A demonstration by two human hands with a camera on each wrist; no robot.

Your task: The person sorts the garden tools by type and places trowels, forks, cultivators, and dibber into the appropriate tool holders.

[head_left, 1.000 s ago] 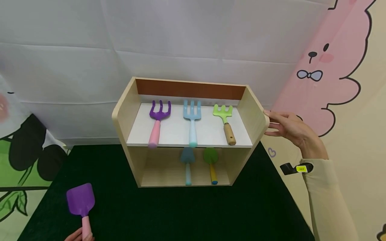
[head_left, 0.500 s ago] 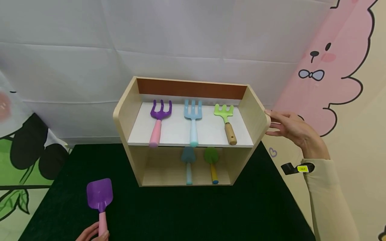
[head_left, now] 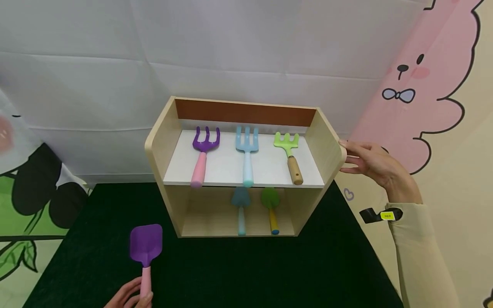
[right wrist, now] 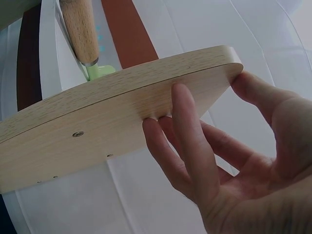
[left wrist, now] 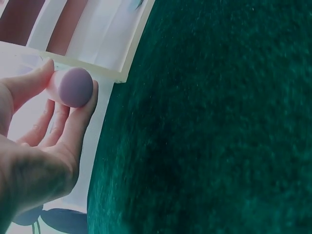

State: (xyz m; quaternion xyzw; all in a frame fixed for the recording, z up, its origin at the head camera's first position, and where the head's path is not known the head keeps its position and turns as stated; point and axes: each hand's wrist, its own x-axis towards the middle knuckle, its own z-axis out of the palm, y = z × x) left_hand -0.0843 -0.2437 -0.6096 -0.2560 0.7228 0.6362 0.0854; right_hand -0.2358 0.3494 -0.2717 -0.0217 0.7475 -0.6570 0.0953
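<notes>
In the head view my left hand (head_left: 130, 295) holds a toy garden shovel (head_left: 146, 243) by its pink handle, its purple blade pointing up, left of a small wooden shelf (head_left: 332, 171). The left wrist view shows thumb and fingers around the handle's round end (left wrist: 75, 87). My right hand (head_left: 373, 167) touches the shelf's right side panel. In the right wrist view its fingertips rest on the panel's outer face (right wrist: 92, 131), with the thumb at the front edge. A purple fork (head_left: 204, 147), a light blue fork (head_left: 247, 147) and a green fork (head_left: 286, 144) lie on the upper level.
On the lower level are a blue shovel (head_left: 241, 199) and a green shovel (head_left: 270, 198) with a yellow handle. The shelf stands on a dark green cloth (head_left: 231, 273). White sheeting (head_left: 239, 42) hangs behind, and a pink bear print (head_left: 435, 85) is at right.
My left hand has moved right and slightly up with the shovel, bringing it nearer the shelf. My right hand stays at the side panel.
</notes>
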